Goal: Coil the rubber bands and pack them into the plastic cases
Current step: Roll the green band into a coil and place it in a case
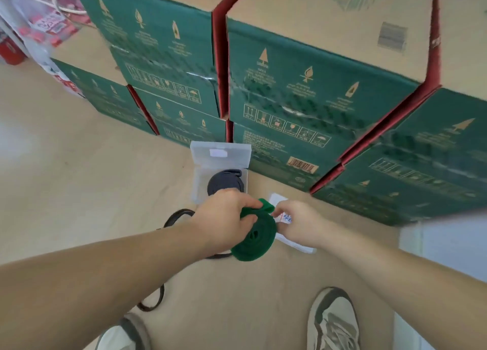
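Coil of green band (254, 237) is held above the floor (79, 191), tilted on edge. The left hand (224, 218) grips its rim and the right hand (297, 223) pinches the loose tail at the top. The open plastic case (220, 162), already holding a dark band (226, 182), lies on the floor just beyond the left hand, the nearer one.

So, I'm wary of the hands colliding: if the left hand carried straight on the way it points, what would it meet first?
The right hand, which seems to pinch the loose end of the green band that the left hand grips. They look level, though depth is unclear.
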`<act>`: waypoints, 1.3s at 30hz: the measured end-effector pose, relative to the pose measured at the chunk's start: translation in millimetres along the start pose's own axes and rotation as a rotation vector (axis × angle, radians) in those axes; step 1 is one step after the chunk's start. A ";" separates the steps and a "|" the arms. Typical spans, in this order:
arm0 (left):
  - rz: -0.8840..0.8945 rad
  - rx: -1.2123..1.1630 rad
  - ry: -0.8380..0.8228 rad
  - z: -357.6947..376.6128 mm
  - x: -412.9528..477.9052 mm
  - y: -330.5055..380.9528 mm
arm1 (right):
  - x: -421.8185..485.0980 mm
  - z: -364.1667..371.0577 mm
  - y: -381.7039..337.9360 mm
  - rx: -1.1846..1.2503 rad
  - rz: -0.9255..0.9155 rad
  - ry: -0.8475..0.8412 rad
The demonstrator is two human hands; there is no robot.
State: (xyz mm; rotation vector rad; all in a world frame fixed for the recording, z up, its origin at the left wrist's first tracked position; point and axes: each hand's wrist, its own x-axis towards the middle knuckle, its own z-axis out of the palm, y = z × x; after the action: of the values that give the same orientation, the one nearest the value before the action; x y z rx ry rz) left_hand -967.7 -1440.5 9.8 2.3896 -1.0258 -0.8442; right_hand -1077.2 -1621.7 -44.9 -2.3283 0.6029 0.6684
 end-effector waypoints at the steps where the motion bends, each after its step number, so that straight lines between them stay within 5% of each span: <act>1: -0.018 -0.010 -0.014 10.9 8.1 -6.4 | 9.5 10.6 8.9 0.025 -0.011 0.018; 13: -0.096 -0.034 -0.135 78.9 41.9 -52.4 | 44.7 54.3 46.7 -0.297 0.075 0.112; 22: -0.048 -0.085 -0.055 86.5 39.5 -68.5 | 57.1 30.3 32.6 0.326 0.185 0.208; 39: 0.001 -0.009 -0.065 106.6 43.5 -58.9 | 46.4 42.8 36.6 0.121 0.072 0.191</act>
State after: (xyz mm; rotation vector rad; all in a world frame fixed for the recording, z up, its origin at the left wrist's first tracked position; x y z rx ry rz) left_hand -985.1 -1448.3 -118.2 2.3684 -1.0457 -0.9290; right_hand -1075.4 -1629.3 -117.4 -2.2804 0.7945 0.4314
